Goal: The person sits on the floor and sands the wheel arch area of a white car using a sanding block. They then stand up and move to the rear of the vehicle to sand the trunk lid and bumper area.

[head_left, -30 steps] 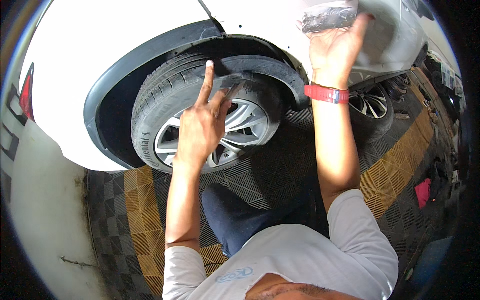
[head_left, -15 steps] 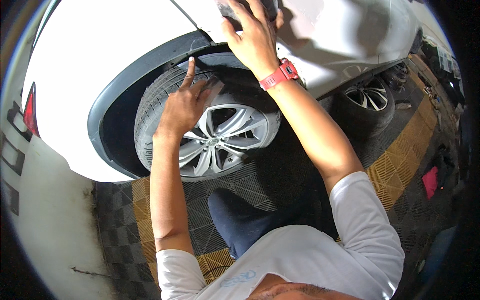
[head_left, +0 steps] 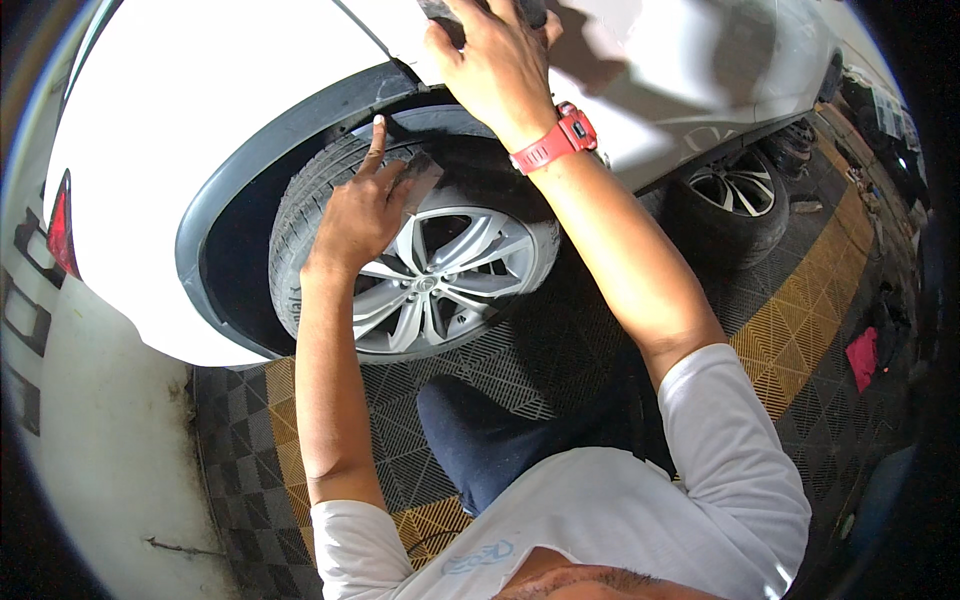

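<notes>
White car body [head_left: 250,80]: spans upper left to upper right of frame.
Red tail light [head_left: 62,228]: far left, on the body.
Dark grey curved arch trim [head_left: 196,225]: left to upper centre, rims the wheel opening.
Black tyre on silver multi-spoke rim [head_left: 425,285]: centre-left, inside the arch.
Left hand [head_left: 352,218]: centre-left, in front of tyre. Index straight, tip near the trim's edge; contact can't be told. Other fingers curled, pinching the piece below.
Thin greyish see-through flat piece [head_left: 423,180]: sticks out right of left hand.
Right hand [head_left: 500,85]: top centre, fingers spread and bent around the block.
Dark grey block [head_left: 535,12]: top edge of frame, mostly under right hand, over white panel; pressure can't be told.
Red-strapped watch [head_left: 545,150]: right wrist.
Second wheel, black tyre, silver spokes [head_left: 740,190]: right, by body's lower edge.
Bright pink cloth-like item [head_left: 862,358]: far right, on floor.
</notes>
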